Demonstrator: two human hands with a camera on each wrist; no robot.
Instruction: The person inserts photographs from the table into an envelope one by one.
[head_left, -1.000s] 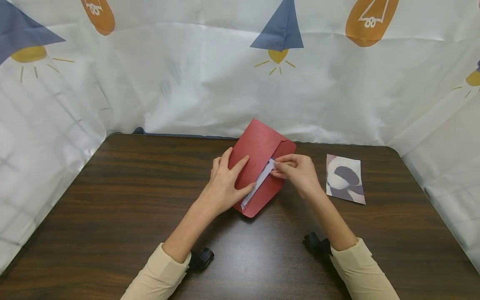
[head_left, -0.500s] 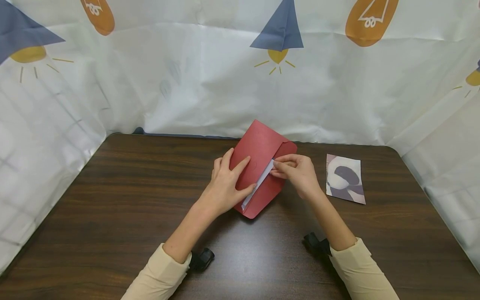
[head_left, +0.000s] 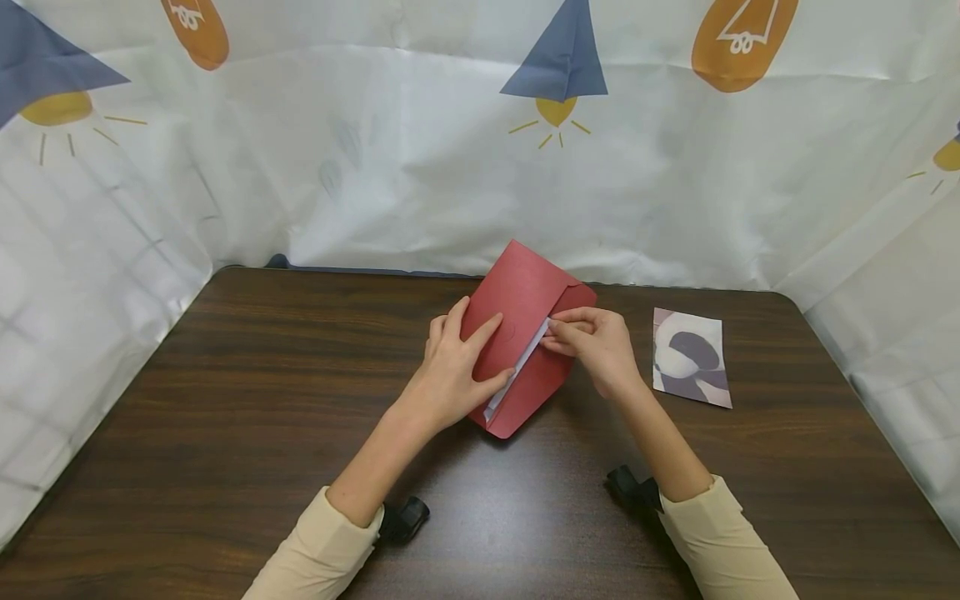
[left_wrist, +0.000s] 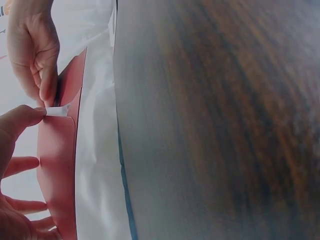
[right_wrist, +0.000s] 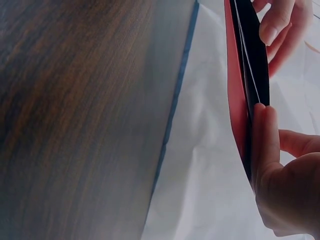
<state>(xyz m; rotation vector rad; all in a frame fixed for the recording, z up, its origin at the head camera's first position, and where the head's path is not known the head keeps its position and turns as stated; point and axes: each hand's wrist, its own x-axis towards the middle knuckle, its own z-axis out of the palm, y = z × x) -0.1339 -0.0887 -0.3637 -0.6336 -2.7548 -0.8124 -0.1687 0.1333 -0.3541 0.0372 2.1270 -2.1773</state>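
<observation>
A red envelope (head_left: 517, 292) slants in front of me, with its flap (head_left: 528, 392) open. A white paper (head_left: 525, 354) shows along its opening, mostly hidden inside. My left hand (head_left: 450, 367) grips the envelope from the left, fingers spread over its front and thumb at the opening. My right hand (head_left: 600, 342) pinches the paper near the upper end of the opening; some fingertips are hidden. In the right wrist view the envelope (right_wrist: 235, 90) appears edge-on, its dark inside between both hands. The left wrist view shows a strip of paper (left_wrist: 57, 111) by the left thumb.
A printed card (head_left: 690, 358) with a grey and white picture lies on the right of the dark wooden table (head_left: 262, 400). Behind the table's far edge hangs a white printed sheet (head_left: 405, 167). Each wrist carries a black camera (head_left: 405, 521).
The envelope and left hand have shifted very slightly to the right. The paper shows as a thinner strip than a second ago. The right hand stays at almost the same spot.
</observation>
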